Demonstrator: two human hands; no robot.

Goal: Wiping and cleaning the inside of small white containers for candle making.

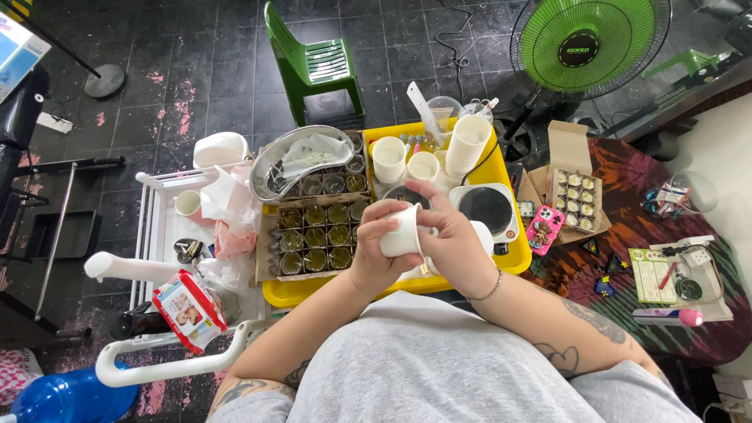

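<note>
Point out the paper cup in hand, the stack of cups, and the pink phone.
paper cup (399, 235), head view, on its side wall
stack of cups (468, 145), head view, mid-stack
pink phone (544, 229), head view, case back

Centre frame: left hand (374, 252) and right hand (453, 235) grip a white paper cup (401, 235) above yellow tray (501, 168). Green-filled glass jars (315, 235) left of it; green fan (589, 43) upper right.
</note>
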